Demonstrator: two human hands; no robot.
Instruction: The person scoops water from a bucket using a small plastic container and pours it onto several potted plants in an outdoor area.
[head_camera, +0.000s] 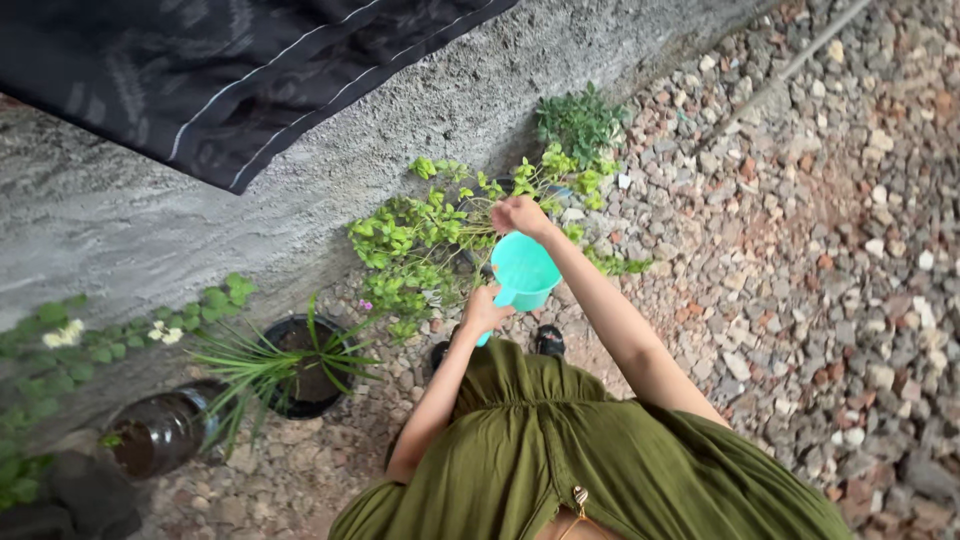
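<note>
My left hand (485, 310) is shut on the handle of a turquoise plastic mug (525, 270), held in front of me above the ground. My right hand (520, 213) reaches past the mug's far rim with its fingers curled together; nothing shows in it. It hovers over a leafy green plant (420, 240) that spreads at the foot of a concrete wall (150, 220). The mug's inside faces me; whether it holds water I cannot tell. My green dress (560, 450) fills the bottom of the view.
A black pot (300, 365) with a grass-like plant stands left of my feet, and a dark plastic bottle (160, 430) lies beside it. A creeper with white flowers (165, 333) climbs the wall. Dark cloth (220, 70) hangs above. Gravel (820, 250) covers the ground.
</note>
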